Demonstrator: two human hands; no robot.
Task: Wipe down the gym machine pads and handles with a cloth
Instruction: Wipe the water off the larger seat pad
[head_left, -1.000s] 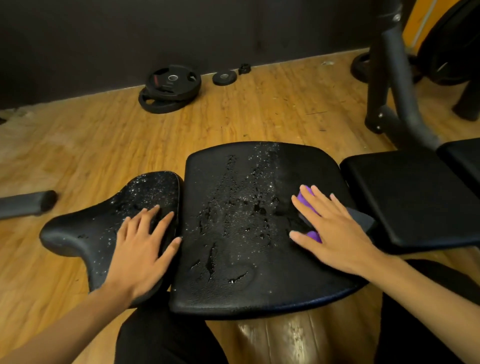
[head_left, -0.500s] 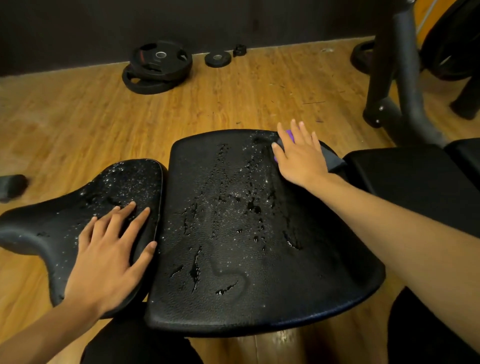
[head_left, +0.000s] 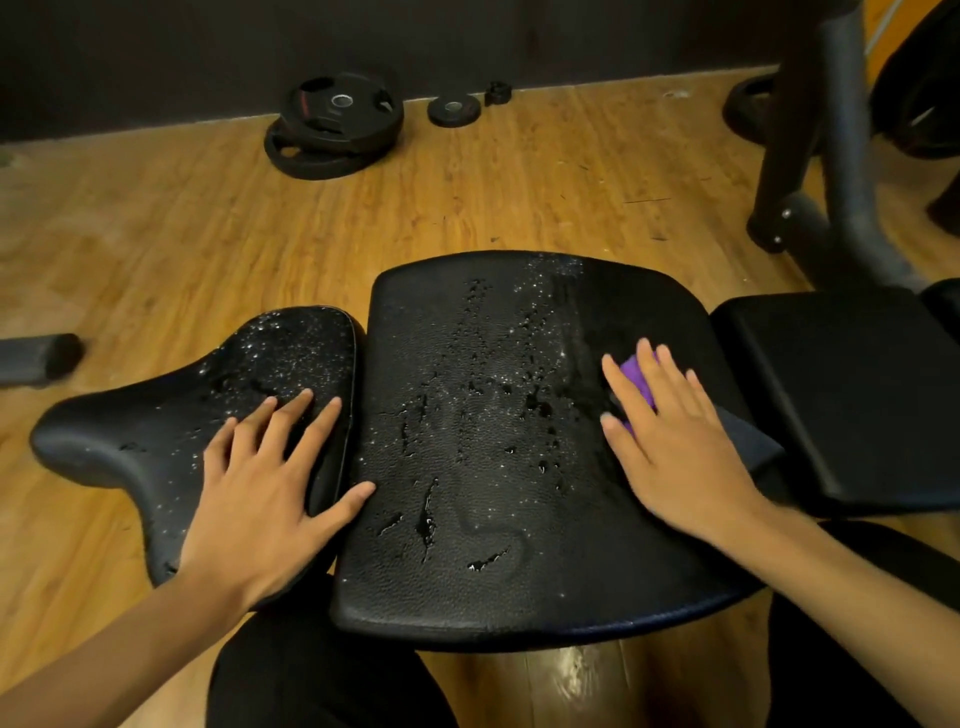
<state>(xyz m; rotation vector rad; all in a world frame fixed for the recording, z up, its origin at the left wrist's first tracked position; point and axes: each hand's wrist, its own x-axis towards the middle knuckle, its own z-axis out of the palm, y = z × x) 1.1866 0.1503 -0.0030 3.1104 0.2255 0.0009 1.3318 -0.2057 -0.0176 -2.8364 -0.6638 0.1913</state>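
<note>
The left hand (head_left: 260, 488) lies flat on the saddle-shaped seat pad (head_left: 145, 441), with the fingers straight and spread; it holds nothing, and the tip of its thumb reaches to the edge of the wide middle pad (head_left: 493, 467). The right hand (head_left: 675, 447) is also flat, with straight fingers, and it presses a purple cloth (head_left: 636, 379) down on the right part of the middle pad. A dark grey flap (head_left: 748, 436) comes out from under this hand on the side of the third pad (head_left: 841, 395); it is perhaps the other side of the same cloth, but the view is too dark to be sure.

Many water drops stand on the seat pad and on the left and centre of the middle pad. The strip of the middle pad near the cloth looks smooth, without drops.

On the wooden floor (head_left: 156, 234) behind, near the dark wall, lie stacked weight plates (head_left: 337, 124) and, beside them, a small plate (head_left: 453, 110). A grey machine frame (head_left: 841, 156) stands at the right. At the left edge a dark padded roller (head_left: 36, 358) lies on the floor.
</note>
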